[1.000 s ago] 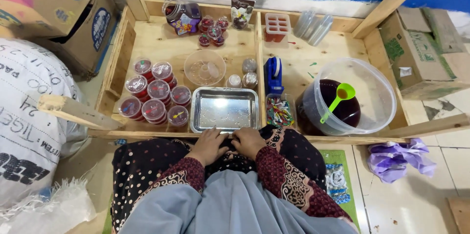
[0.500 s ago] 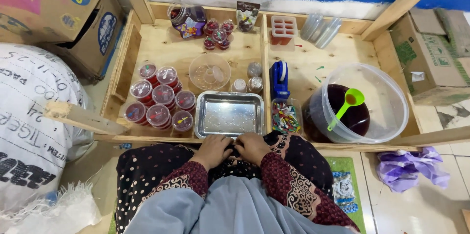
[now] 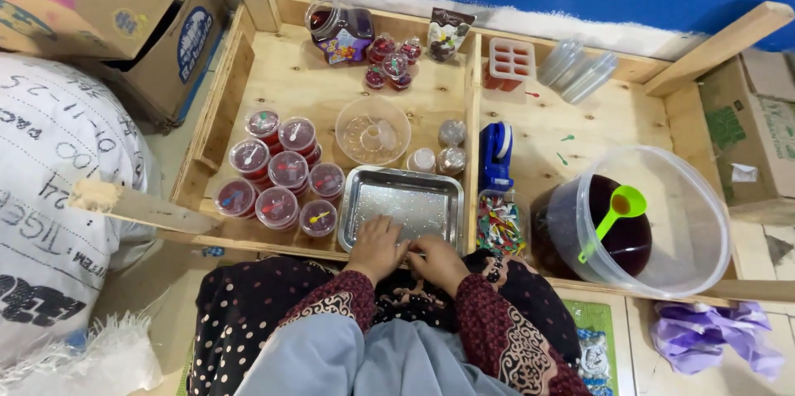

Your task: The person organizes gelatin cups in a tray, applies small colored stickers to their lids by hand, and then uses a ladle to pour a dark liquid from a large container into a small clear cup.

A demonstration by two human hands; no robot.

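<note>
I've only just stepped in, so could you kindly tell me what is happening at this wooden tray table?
A person sits at a partitioned wooden tray table, with the left hand and right hand together at the near edge of an empty rectangular metal tray. Left of it stand lidded clear cups of red jelly. To the right, a clear plastic tub of dark liquid holds a green ladle.

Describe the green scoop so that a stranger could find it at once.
Start at the wooden tray's right compartment, where a large clear plastic bucket holds dark red liquid. The bright green plastic scoop leans inside it, the only green tool there.
</note>
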